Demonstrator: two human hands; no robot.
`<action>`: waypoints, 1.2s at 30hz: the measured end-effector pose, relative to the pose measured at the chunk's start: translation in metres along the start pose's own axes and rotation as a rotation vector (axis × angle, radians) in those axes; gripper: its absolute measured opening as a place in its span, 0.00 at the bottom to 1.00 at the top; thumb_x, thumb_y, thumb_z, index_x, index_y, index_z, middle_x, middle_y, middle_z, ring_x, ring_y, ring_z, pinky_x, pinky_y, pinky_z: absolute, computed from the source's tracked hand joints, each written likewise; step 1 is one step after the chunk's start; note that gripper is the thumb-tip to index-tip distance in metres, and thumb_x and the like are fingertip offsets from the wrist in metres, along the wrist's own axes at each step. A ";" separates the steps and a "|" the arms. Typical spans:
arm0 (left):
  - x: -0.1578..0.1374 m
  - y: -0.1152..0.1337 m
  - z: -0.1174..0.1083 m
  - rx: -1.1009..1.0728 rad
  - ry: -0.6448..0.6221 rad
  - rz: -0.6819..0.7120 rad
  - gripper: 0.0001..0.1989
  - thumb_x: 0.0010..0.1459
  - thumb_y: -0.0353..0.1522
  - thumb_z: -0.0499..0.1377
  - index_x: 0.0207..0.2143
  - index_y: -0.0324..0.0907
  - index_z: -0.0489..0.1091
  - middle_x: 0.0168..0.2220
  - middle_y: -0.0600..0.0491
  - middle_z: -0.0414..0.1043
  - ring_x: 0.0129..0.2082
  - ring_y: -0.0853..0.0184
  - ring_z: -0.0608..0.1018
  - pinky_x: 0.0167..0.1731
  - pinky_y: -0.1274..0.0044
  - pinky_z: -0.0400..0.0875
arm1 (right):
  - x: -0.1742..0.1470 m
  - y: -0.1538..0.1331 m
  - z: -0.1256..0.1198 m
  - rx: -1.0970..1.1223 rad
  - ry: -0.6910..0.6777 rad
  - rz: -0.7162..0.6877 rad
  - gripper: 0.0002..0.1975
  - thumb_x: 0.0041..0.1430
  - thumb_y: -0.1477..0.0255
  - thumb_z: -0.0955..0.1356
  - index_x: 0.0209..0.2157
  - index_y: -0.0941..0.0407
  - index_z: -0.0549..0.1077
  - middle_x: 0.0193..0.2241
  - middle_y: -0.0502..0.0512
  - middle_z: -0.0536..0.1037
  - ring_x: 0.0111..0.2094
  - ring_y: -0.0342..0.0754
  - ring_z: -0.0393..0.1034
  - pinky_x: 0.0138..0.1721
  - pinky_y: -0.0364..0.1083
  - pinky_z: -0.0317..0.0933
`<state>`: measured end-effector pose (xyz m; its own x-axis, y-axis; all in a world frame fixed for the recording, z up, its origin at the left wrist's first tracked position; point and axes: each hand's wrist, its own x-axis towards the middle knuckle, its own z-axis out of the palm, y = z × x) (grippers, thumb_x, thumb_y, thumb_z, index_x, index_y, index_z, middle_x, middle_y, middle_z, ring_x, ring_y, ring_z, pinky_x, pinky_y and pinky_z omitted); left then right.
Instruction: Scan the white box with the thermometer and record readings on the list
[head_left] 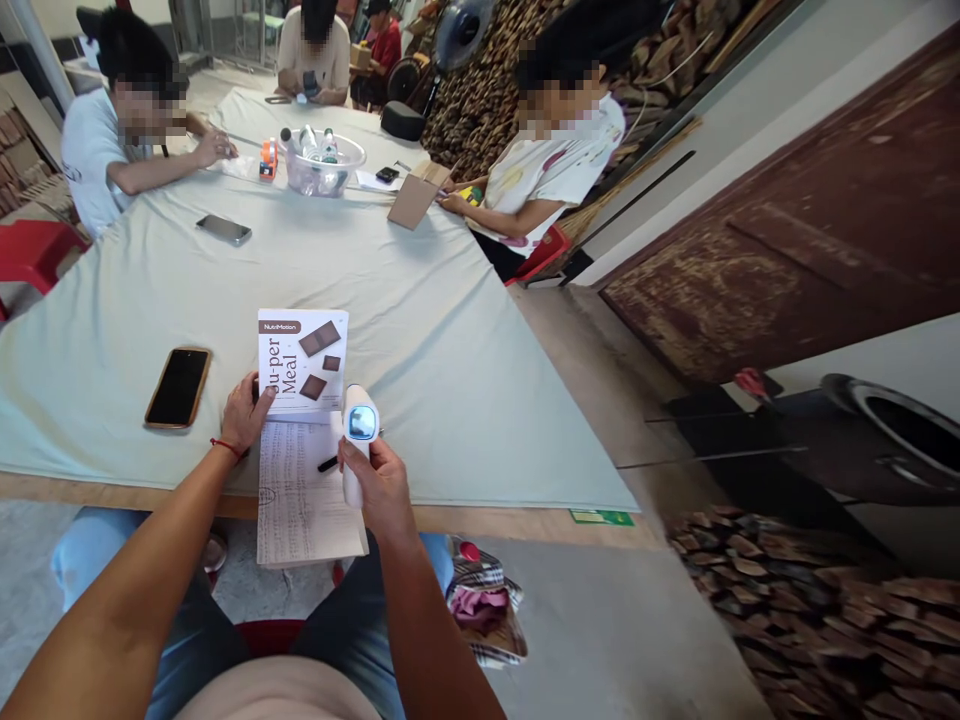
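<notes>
My left hand is closed on the lower left edge of a white box printed "NutriMotion" with pictures of brown bars. The box stands tilted above printed sheets of paper, which hang over the table's near edge. In my right hand is a white gun-shaped device, like a forehead thermometer, its small bluish screen turned toward me. The device is just right of the box's lower corner. A black pen lies on the sheets, partly hidden by the right hand. My left wrist wears a thin red cord.
A phone lies left of my left hand, and another phone farther off. A clear basin of bottles, orange tape and a cardboard box are farther up the cloth-covered table. Several people sit around it. Firewood is stacked at right.
</notes>
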<state>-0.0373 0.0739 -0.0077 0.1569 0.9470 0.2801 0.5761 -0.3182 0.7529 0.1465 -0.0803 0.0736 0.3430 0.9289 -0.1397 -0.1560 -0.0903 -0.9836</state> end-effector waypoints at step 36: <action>-0.004 0.006 0.004 0.150 -0.080 0.047 0.39 0.50 0.46 0.67 0.60 0.43 0.58 0.54 0.43 0.71 0.55 0.48 0.72 0.54 0.58 0.66 | 0.057 0.072 -0.079 -0.705 0.020 -0.498 0.09 0.61 0.64 0.66 0.32 0.54 0.72 0.27 0.52 0.73 0.30 0.48 0.66 0.35 0.47 0.61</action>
<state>-0.0313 0.0682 -0.0071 0.2463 0.9335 0.2606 0.6787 -0.3580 0.6412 0.2283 -0.0619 -0.0142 0.2361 0.9135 0.3314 0.6258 0.1180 -0.7710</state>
